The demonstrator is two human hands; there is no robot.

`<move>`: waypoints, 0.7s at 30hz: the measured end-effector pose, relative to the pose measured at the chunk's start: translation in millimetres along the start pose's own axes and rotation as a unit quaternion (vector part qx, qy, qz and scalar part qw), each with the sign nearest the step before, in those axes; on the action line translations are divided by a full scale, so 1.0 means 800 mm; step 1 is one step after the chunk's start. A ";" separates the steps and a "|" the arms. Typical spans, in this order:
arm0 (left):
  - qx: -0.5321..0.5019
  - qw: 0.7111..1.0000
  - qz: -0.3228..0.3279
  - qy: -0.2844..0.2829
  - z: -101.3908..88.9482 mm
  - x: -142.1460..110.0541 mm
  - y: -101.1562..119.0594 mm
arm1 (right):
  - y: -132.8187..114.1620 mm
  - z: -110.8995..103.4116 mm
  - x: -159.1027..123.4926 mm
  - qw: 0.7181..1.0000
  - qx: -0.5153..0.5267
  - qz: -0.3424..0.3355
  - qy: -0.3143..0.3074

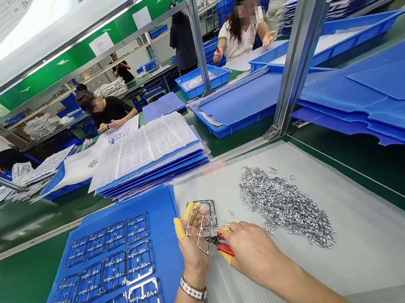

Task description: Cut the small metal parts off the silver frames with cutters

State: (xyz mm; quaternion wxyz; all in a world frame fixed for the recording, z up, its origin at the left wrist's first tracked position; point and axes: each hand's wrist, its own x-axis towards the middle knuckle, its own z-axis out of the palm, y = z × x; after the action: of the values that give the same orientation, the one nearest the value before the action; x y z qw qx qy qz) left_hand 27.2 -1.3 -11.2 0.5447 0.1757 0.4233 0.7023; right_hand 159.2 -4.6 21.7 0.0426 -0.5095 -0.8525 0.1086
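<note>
My left hand (195,249), with yellow covers on some fingers and a patterned band on the wrist, holds a shiny sprue frame (197,228) tilted up. My right hand (249,250) is closed around red-handled nippers (224,248), whose dark jaws reach to the frame's edge. Behind the held frame, another dark sprue frame (210,212) lies on the pale sheet (273,285). Several sprue frames (114,271) are laid out in rows on a blue sheet (169,262) to the left. A heap of small silvery pieces (282,205) lies to the right of my hands.
A stack of blue and white sheets (147,150) stands beyond the work area, beside a blue tray (237,127). Metal posts (307,34) rise at the bench's far edge. More blue sheets (380,94) lie at right. Across the bench, co-workers (110,107) sit at work.
</note>
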 end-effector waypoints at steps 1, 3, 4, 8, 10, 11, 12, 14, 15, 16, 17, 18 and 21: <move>0.002 1.000 0.000 -0.004 -0.001 0.000 0.000 | 0.004 -0.001 -0.002 1.000 0.000 0.003 0.003; 0.021 1.000 0.001 -0.022 -0.005 0.002 0.002 | 0.015 -0.004 -0.007 1.000 0.005 0.009 0.012; 0.043 0.998 0.007 -0.036 -0.006 0.005 0.005 | 0.022 -0.005 -0.010 1.000 0.009 0.012 0.019; 0.274 0.948 0.120 -0.108 -0.006 0.031 0.019 | 0.052 -0.007 -0.017 0.998 0.039 0.002 0.055; 0.461 0.854 0.203 -0.133 0.000 0.049 0.024 | 0.063 -0.002 -0.018 0.994 0.064 -0.031 0.086; 0.539 0.798 0.229 -0.141 0.003 0.056 0.025 | 0.067 0.001 -0.018 0.990 0.078 -0.050 0.105; 0.596 0.751 0.242 -0.149 0.007 0.061 0.025 | 0.070 0.006 -0.017 0.986 0.092 -0.066 0.125; 0.650 0.702 0.243 -0.162 0.012 0.064 0.024 | 0.076 0.015 -0.015 0.976 0.122 -0.086 0.159; 0.658 0.693 0.241 -0.170 0.012 0.061 0.024 | 0.080 0.019 -0.013 0.972 0.136 -0.089 0.169; 0.658 0.691 0.242 -0.177 0.011 0.057 0.026 | 0.084 0.023 -0.011 0.970 0.150 -0.092 0.170; 0.654 0.691 0.246 -0.187 0.009 0.051 0.030 | 0.088 0.027 -0.010 0.969 0.163 -0.092 0.164; 0.642 0.697 0.253 -0.196 0.004 0.045 0.037 | 0.093 0.030 -0.008 0.968 0.174 -0.091 0.155; 0.579 0.746 0.269 -0.192 -0.026 0.031 0.074 | 0.107 0.038 -0.005 0.971 0.202 -0.066 0.106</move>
State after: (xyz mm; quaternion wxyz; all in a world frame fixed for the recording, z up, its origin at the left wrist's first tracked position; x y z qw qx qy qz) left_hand -32.6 10.5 18.2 0.1971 0.6948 0.5704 0.3912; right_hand 229.4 27.1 -27.1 0.2420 -0.4418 -0.8352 0.2205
